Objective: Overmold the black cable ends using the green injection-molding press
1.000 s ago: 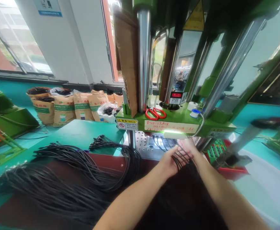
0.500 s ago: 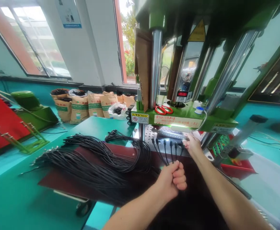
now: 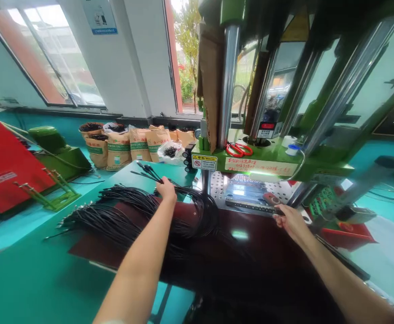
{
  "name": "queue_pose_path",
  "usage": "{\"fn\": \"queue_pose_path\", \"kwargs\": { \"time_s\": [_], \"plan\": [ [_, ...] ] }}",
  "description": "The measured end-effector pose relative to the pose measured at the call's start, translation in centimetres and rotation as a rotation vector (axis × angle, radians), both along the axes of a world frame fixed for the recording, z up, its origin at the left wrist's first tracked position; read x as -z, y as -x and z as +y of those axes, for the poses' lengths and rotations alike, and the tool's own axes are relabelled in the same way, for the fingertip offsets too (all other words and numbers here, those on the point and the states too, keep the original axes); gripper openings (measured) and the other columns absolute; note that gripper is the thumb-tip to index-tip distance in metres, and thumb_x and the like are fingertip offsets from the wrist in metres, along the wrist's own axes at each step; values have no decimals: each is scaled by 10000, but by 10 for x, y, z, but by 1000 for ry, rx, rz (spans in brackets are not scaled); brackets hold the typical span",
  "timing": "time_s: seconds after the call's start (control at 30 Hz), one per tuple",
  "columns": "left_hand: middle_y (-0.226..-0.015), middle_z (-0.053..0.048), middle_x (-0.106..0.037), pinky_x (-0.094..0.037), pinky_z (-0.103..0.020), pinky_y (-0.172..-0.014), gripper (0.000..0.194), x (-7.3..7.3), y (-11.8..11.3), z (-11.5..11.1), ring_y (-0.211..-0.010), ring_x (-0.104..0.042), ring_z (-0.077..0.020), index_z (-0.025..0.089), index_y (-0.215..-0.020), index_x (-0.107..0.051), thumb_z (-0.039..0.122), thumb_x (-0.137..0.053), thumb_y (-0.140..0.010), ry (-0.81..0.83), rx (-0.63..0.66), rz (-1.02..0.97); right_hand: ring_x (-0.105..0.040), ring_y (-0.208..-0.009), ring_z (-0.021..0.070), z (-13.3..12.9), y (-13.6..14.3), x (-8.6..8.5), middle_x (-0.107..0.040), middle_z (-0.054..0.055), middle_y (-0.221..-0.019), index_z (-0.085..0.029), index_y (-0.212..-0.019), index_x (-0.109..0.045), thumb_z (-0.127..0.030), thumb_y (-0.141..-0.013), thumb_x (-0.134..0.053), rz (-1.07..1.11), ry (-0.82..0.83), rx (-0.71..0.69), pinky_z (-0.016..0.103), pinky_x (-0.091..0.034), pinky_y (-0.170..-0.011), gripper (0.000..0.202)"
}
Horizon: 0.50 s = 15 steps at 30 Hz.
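My left hand (image 3: 166,189) is closed round several black cables (image 3: 147,171), whose connector ends stick out past the fingers to the left. It is over the far end of a large pile of black cables (image 3: 129,198) on a dark red-brown board (image 3: 240,225). My right hand (image 3: 290,219) grips the right end of a long narrow metal bar (image 3: 251,205) at the front edge of the press bed. Behind the bar lies a flat, shiny metal plate (image 3: 242,191) on the perforated bed (image 3: 219,184).
A green press (image 3: 213,155) with thick steel columns stands ahead. Red-handled scissors (image 3: 239,149) and a spool (image 3: 293,150) lie on its ledge. Paper sacks (image 3: 118,150) line the wall. A red tray (image 3: 350,238) is on the right, beside a green button panel (image 3: 328,195).
My left hand has carried the cables from in front of the press leftward to the pile. My right hand has come back toward me and right, now with the metal bar's end in it.
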State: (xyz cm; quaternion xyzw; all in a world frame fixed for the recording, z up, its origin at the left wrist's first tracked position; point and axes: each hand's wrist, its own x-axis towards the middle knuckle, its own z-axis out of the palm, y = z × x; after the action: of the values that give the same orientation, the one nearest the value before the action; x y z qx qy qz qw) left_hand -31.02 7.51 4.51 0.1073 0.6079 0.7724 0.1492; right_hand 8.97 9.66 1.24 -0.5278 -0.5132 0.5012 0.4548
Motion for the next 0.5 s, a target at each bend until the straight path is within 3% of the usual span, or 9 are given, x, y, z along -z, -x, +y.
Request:
{"fn": "queue_pose_path", "kwargs": {
  "time_s": [0.1,0.2,0.33,0.43,0.5],
  "plan": [
    [-490,52,-360,-372,-276,-518,162,30,6,10,-450,-412,-126,202,-638,-386,180,-490,-760,213,2,1,-528,-443,138,0,-9,4,-591,40,-571,-142,-855,-538,-371,-721,-526,-165,-50,-158,278,-441,-430,266],
    [-479,34,-403,-348,-280,-465,210,42,7,13,-441,-431,-146,195,-611,-415,200,-615,-676,366,103,27,-561,-549,173,-1,-14,5,-579,19,-578,-147,-818,-586,-235,-660,-597,-414,-147,-271,327,-479,-547,181],
    [-394,28,-381,-253,-248,-355,277,39,12,13,-343,-345,-122,186,-544,-434,320,-629,-689,516,301,45,-525,-888,235,-11,-7,6,-591,68,-825,-168,-687,-611,-103,-607,-631,-772,-346,-319,391,-390,-848,106],
    [-345,27,-379,-176,-202,-314,357,33,19,10,-288,-295,-99,171,-501,-453,422,-588,-716,670,515,64,-483,-978,241,-22,-8,-1,-571,96,-954,-160,-824,-627,-120,-680,-598,-978,-422,-341,380,-351,-894,152],
    [-330,42,-381,-160,-179,-312,340,26,19,4,-277,-294,-89,160,-482,-473,377,-704,-604,615,526,97,-483,-1005,226,-31,-25,-11,-564,98,-1028,-164,-957,-606,-126,-723,-555,-1079,-441,-343,346,-354,-890,242]
  ]
}}
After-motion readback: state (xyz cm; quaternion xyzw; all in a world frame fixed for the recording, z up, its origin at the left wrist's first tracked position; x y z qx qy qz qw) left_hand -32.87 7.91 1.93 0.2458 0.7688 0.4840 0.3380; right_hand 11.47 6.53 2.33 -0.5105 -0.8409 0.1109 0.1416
